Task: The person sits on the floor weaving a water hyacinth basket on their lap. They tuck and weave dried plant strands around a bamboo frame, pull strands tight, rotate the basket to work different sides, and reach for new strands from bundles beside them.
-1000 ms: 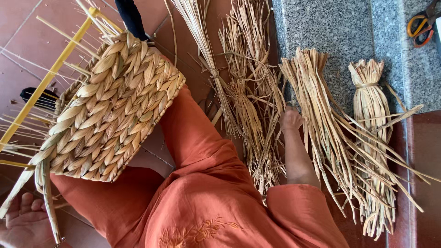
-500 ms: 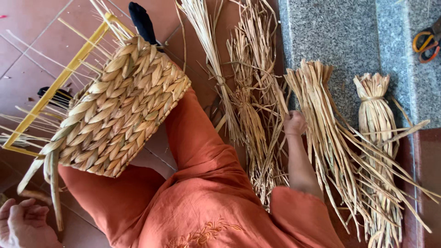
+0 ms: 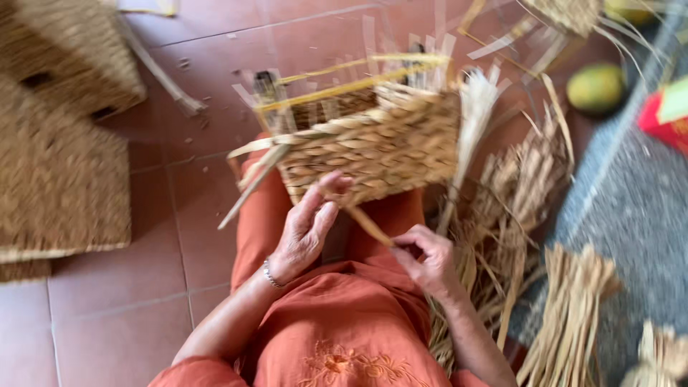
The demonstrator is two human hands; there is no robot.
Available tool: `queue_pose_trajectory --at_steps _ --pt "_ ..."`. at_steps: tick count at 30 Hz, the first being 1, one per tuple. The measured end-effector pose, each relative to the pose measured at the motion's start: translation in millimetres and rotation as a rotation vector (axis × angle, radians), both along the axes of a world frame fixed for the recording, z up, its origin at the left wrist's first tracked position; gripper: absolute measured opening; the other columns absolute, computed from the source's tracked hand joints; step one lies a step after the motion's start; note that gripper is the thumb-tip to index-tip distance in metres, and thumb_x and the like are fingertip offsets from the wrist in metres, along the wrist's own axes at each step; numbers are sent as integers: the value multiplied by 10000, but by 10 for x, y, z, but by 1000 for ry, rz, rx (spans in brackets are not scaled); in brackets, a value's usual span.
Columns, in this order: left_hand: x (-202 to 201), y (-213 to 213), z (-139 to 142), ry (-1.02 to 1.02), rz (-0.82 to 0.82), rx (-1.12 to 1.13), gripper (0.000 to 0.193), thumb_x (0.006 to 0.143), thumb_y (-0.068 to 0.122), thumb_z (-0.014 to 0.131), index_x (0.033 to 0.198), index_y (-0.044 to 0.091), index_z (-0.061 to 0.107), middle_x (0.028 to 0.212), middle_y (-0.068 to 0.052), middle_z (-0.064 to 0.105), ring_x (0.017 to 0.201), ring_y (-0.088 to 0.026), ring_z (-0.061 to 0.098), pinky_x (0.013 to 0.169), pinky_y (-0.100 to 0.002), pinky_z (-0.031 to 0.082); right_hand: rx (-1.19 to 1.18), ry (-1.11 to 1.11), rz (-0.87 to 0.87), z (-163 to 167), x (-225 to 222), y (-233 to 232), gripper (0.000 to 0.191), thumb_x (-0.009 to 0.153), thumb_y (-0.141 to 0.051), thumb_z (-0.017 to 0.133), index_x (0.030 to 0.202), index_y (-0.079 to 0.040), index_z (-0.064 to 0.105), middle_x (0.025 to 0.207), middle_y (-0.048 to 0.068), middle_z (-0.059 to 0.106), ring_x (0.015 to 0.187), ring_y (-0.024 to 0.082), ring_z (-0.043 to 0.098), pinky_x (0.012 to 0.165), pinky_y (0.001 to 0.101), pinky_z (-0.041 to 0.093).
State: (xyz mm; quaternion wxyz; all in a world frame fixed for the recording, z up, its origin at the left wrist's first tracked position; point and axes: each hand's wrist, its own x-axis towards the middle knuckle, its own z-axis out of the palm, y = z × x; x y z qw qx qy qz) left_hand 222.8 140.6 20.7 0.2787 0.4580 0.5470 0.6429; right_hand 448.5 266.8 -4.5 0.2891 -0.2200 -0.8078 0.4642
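Note:
A half-woven straw basket on a yellow wire frame rests on my knees, which are clad in orange cloth. My left hand touches the basket's near side with its fingers apart and curled up against the weave. My right hand pinches a flat straw strand that runs up to the basket's lower edge. A second pale strand stands up along the basket's right side.
Finished woven baskets are stacked at the left on the red tile floor. Loose straw bundles lie at the right, partly on a grey stone step. A green round fruit and a red package sit at the far right.
The view has swung round. The basket now sits upright on my knees. My right hand has left the straw bundles and holds a strand; my left hand has come up to the basket.

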Motion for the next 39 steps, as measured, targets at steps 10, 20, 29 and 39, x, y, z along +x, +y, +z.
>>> queue_pose_trajectory --at_steps 10,20,29,39 --pt "-1708 -1313 963 -436 675 368 181 1178 206 474 1237 71 578 959 -47 609 812 -135 548 754 -297 474 238 26 327 576 -1510 152 88 952 -88 742 1017 -28 735 960 77 745 858 187 717 742 307 579" --pt "-2173 -1002 696 1181 772 -191 210 936 48 730 1098 174 690 1069 -9 632 1015 -268 582 872 -435 456 643 -8 139 612 -2421 394 187 942 22 720 1124 -22 710 1047 140 749 901 275 752 775 370 615" --pt "-1677 487 -568 182 268 -120 119 917 159 753 976 55 748 844 -71 687 780 -190 681 720 -334 554 493 -170 125 532 -2388 459 275 903 23 735 1163 -1 648 985 138 742 680 159 734 572 282 609" --pt "-1715 594 -721 175 81 -78 85 916 115 739 980 66 710 868 -45 706 837 -171 686 754 -317 556 272 -222 98 579 -2492 520 167 975 -38 686 1140 -12 694 922 111 801 597 106 728 499 248 587"
